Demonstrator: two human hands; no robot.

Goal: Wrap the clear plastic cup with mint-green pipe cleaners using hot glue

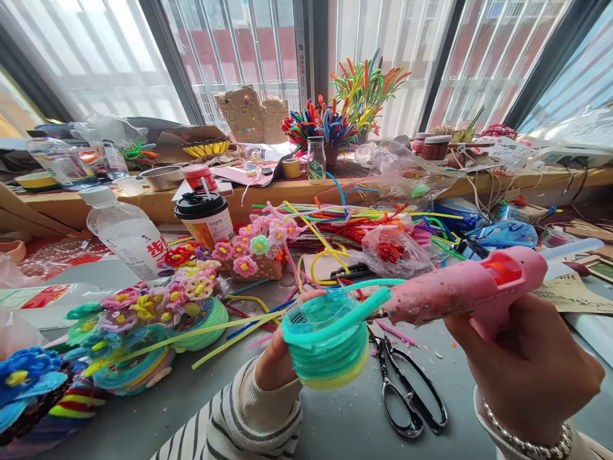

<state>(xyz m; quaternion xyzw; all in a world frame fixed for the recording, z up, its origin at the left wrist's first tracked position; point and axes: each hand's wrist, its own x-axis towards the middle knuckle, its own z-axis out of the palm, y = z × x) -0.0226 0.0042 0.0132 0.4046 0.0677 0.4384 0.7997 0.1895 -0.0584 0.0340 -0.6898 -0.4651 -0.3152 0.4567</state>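
The far side of the room is taken up by a row of windows [96, 48], divided by dark frames [170, 57] and backed by pale vertical bars [228, 32]. Beyond these, a reddish facade [271, 51] is partly seen. The interior is lit by diffuse daylight admitted through the panes, by which the glass is strongly whitened. Below the windows, a deep ledge is bounded by a brown wooden front edge [71, 209]; before it, at a lower level, a smooth grey worktop [345, 421] is set.
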